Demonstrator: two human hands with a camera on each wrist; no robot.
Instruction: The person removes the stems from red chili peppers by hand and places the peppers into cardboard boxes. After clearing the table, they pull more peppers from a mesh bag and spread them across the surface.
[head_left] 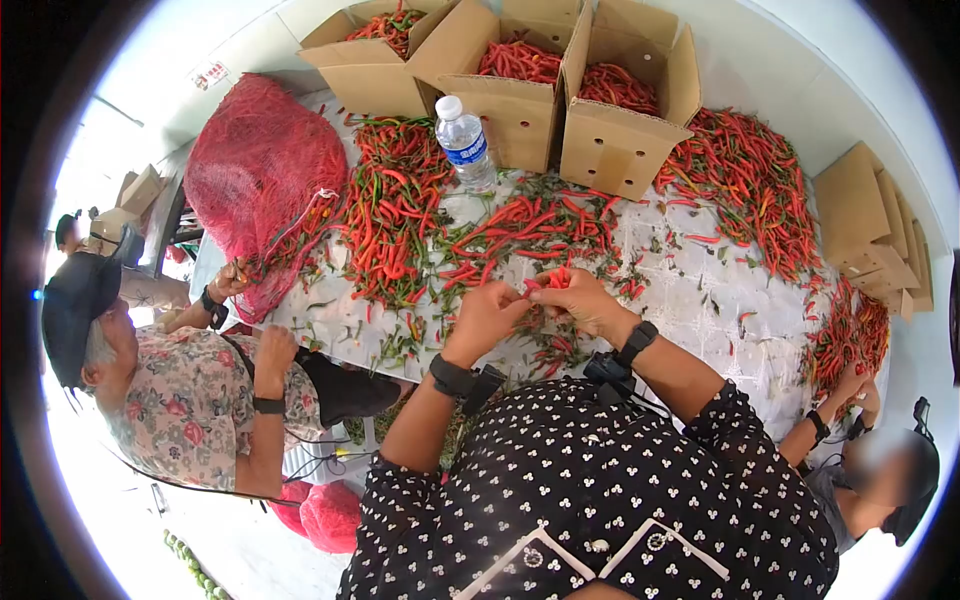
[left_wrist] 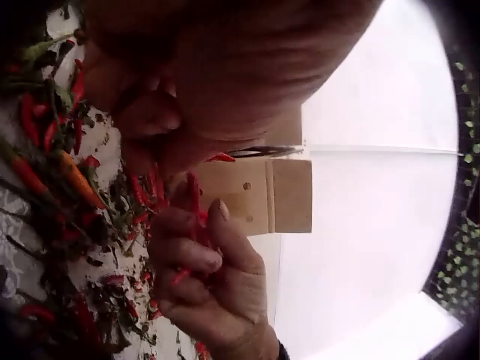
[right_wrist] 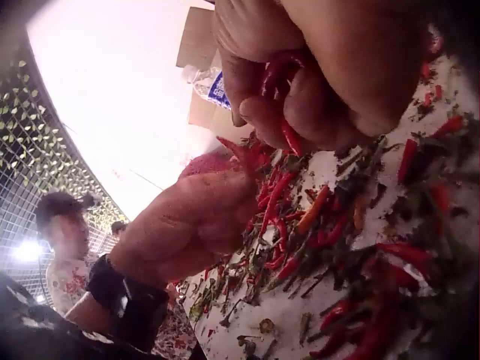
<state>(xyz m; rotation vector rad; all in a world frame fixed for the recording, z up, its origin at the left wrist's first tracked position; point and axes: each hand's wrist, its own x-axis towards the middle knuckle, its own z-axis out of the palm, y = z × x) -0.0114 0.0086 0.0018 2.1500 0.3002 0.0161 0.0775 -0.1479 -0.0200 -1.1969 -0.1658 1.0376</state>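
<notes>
In the head view, the right hand [head_left: 584, 303] grips several red chilies [head_left: 558, 279] in curled fingers. Facing it is the left hand [head_left: 486, 318], its thumb and forefinger pinched together close to the chilies; a small red bit [head_left: 530, 287] shows at those fingertips. The left wrist view shows the right hand [left_wrist: 214, 285] with red chilies [left_wrist: 193, 196] between its fingers. In the right wrist view, red chilies [right_wrist: 282, 75] lie inside the right hand's curled fingers, and the left hand [right_wrist: 187, 225] is beyond, its fingertips partly hidden.
Loose chilies [head_left: 395, 220] and stems cover parts of the white table [head_left: 665, 290]. Cardboard boxes [head_left: 625, 150] of chilies and a water bottle [head_left: 464, 145] stand at the back. A red mesh sack [head_left: 262, 180] lies left. One person works at each side.
</notes>
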